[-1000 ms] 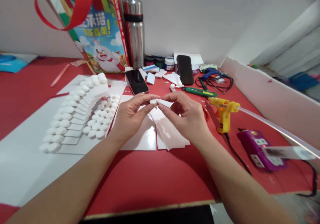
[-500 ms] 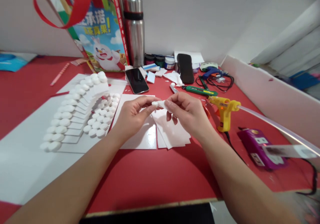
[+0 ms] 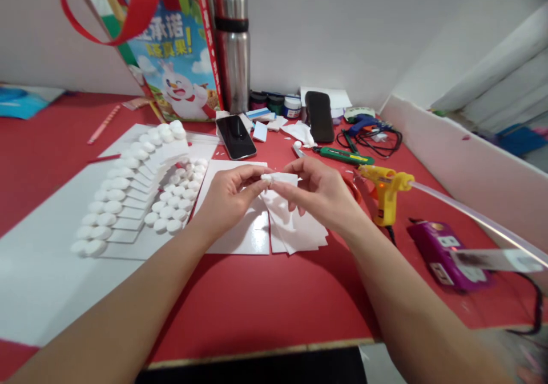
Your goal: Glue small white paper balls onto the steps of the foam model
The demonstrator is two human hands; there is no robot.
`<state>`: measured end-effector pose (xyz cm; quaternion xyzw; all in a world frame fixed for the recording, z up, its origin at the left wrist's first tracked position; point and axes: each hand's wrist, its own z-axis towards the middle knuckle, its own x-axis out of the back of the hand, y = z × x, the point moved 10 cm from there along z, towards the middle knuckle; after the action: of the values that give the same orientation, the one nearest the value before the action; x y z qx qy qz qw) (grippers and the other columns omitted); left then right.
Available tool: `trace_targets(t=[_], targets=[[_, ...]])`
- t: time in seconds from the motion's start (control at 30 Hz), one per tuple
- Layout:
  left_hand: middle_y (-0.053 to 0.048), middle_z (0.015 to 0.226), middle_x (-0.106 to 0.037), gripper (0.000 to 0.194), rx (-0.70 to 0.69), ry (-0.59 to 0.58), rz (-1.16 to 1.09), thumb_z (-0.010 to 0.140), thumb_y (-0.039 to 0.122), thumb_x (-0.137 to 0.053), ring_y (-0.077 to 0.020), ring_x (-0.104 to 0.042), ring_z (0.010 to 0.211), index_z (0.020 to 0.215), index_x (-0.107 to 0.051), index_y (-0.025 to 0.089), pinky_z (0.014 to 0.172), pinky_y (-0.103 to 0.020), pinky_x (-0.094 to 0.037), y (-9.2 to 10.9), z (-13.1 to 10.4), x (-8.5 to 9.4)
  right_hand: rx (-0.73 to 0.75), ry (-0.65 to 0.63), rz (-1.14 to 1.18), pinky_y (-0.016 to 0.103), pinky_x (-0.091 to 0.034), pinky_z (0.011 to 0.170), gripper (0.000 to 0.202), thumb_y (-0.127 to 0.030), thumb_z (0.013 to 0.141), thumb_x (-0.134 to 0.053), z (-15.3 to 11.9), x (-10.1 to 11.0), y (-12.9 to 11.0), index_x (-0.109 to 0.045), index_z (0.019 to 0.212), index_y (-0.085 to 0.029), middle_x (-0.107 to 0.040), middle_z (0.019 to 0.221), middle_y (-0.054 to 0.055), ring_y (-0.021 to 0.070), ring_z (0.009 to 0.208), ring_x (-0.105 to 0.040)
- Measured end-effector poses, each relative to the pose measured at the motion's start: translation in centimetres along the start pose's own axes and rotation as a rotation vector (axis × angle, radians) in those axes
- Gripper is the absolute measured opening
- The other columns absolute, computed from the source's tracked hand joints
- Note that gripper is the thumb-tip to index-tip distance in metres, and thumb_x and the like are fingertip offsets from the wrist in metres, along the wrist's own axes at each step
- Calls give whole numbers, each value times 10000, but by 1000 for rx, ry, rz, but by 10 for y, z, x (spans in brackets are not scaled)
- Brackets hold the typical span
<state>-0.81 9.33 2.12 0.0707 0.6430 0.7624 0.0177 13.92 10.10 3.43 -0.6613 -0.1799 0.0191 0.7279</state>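
Note:
Between my two hands is a piece of thin white paper [image 3: 286, 177], bunched at its left end and spread out toward the right. My left hand [image 3: 229, 195] pinches the bunched end between thumb and fingers. My right hand [image 3: 323, 190] has its thumb and fingertips closed on the same paper, close to the left fingertips. Below them lie a white board [image 3: 240, 241] and a fanned stack of white paper sheets [image 3: 299, 238]. To the left stands a curved stepped model [image 3: 128, 224] of white boards edged with round white pieces.
A yellow glue gun [image 3: 385, 193] with a long clear stick stands at right, beside a purple box [image 3: 447, 253]. Behind are a green cutter [image 3: 345, 156], two phones [image 3: 235, 137], paint jars [image 3: 291, 107], a steel flask [image 3: 233, 53] and a printed bag [image 3: 180, 59].
The right thumb and fingers have shifted left toward the left fingertips. The paper, rolled up before, now spreads open at its right end. The left hand keeps its pinch.

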Motion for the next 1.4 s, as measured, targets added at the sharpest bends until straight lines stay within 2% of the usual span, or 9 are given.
trace_targets(t=[0.07,0.2,0.37,0.6,0.7,0.8,0.9,1.17,1.4], targets=[[-67,1003,-799,224,10,-25,-16,860,297,-756,-209,-727,942,1038,-782,164,896,-329,-540,-3,0,-3,15,24,-2,190,-430,406,310,-346,778,-850,0,1,1,-639,908,-159,-679,738,-19,71,472,-591],[-59,952,-805,225,55,-85,-131,860,283,-757,-219,-753,933,1056,-774,175,874,-335,-554,-10,-1,-11,42,64,74,207,-461,427,141,-257,879,-716,-1,5,0,-676,942,-137,-659,638,-34,82,445,-588],[-60,919,-810,233,127,-86,-267,837,269,-781,-214,-762,905,1047,-769,169,876,-343,-572,-15,-2,-14,24,60,158,219,-455,406,151,-246,922,-635,-2,8,0,-667,1019,-135,-636,602,-45,102,411,-604],[-54,921,-797,216,77,-36,-89,858,260,-748,-188,-725,855,1048,-773,160,824,-315,-554,-9,-1,-6,-100,125,281,196,-446,369,134,-293,976,-604,2,15,14,-638,1021,-171,-563,553,-63,123,396,-624],[-70,1005,-787,207,-42,-46,68,900,251,-704,-195,-718,924,1075,-764,157,881,-327,-539,2,0,-5,-307,33,418,206,-446,340,259,-396,1026,-519,2,6,33,-630,998,-164,-649,616,6,149,416,-645],[-85,1108,-760,186,-200,-41,242,930,198,-658,-199,-698,1031,1081,-760,162,951,-327,-514,18,-3,-6,-438,-146,540,201,-468,349,318,-367,1051,-449,-1,-13,40,-654,982,-134,-759,773,114,143,463,-655],[-87,1127,-743,200,-312,-56,339,953,159,-617,-195,-682,1070,1100,-752,178,972,-325,-505,28,-7,-10,-463,-243,644,163,-435,335,262,-272,1029,-496,-4,-22,39,-685,951,-109,-776,854,129,105,481,-613],[-105,1127,-724,268,-564,-111,511,1000,143,-541,-211,-663,1078,1198,-713,198,970,-366,-509,47,-17,-21,-564,-289,740,88,-302,304,79,-178,878,-722,-12,-24,40,-703,895,-103,-704,812,51,25,453,-454],[-89,1109,-725,266,-545,-122,522,1008,173,-530,-212,-661,1076,1178,-727,227,971,-357,-499,49,-18,-22,-555,-286,668,88,-276,340,253,-185,719,-889,-11,-20,40,-701,872,-111,-646,723,-5,4,454,-424]])
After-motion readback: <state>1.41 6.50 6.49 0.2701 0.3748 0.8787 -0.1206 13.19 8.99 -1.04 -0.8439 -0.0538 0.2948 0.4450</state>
